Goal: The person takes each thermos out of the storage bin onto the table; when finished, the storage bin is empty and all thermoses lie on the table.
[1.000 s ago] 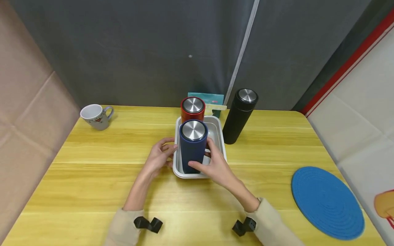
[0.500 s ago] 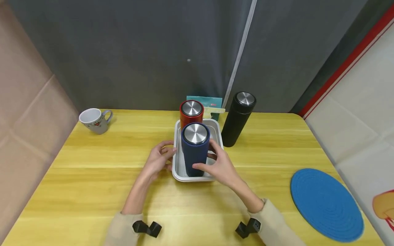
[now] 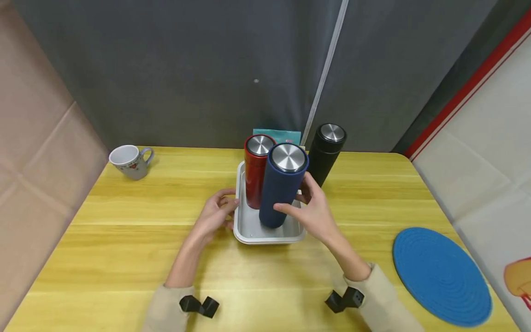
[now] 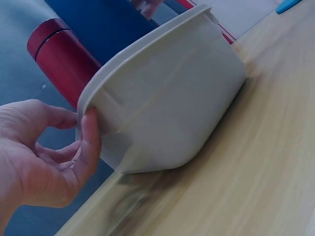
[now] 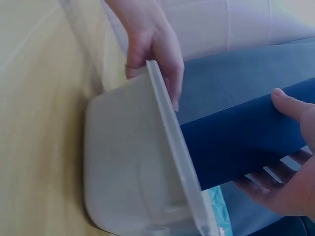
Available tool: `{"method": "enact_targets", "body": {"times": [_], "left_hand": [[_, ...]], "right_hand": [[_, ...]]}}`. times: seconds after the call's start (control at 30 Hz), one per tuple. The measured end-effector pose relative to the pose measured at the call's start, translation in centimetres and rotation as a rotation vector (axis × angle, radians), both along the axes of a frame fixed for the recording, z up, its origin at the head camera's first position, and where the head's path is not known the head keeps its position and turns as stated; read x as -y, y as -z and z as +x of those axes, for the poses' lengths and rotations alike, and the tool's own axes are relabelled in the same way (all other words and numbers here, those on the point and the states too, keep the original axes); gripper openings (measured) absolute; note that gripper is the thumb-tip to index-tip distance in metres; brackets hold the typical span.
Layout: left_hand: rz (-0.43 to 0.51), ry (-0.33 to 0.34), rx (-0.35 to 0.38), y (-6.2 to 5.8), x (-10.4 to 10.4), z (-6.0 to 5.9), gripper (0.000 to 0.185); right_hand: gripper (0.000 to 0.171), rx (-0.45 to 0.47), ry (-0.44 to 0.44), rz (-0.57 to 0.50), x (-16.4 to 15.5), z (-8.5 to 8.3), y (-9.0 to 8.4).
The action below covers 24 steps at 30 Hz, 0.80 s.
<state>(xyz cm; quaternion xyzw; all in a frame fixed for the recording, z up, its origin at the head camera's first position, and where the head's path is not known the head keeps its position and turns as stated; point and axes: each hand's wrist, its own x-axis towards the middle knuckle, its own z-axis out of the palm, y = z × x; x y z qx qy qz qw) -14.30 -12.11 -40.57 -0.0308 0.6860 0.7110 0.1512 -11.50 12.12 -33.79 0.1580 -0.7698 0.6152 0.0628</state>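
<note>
A dark blue vacuum flask (image 3: 280,196) with a steel-topped lid leans to the right over the pale grey plastic bin (image 3: 265,240). My right hand (image 3: 313,210) grips its side, thumb in front and fingers behind; in the right wrist view the flask (image 5: 241,140) slants down past the bin's rim, which hides its lower end. Beside it, a red flask (image 3: 254,177) stands upright in the bin. At the bin's left side, my left hand (image 3: 215,210) holds the rim, fingertips pinching the wall (image 4: 162,103) in the left wrist view.
A black flask (image 3: 325,154) stands behind the bin's right side, near a teal packet (image 3: 280,135) by the grey back panel. A patterned mug (image 3: 132,162) sits at the far left, and a round blue mat (image 3: 441,276) lies at the right.
My right hand has moved the blue flask up and to the right, tilting it, so more of the red flask shows. My left hand stays at the bin's rim.
</note>
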Motion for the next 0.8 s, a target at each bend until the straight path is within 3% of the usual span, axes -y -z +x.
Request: {"method": "enact_targets", "body": {"times": [0.37, 0.8], "left_hand": [[0.007, 0.038, 0.009, -0.1, 0.4, -0.1, 0.047], [0.016, 0.056, 0.018, -0.3, 0.6, -0.2, 0.047]], "right_hand": [[0.077, -0.041, 0.033, -0.028, -1.5, -1.0, -2.3], [0.070, -0.096, 0.161, -0.018, -3.8, -1.7, -4.7]]}}
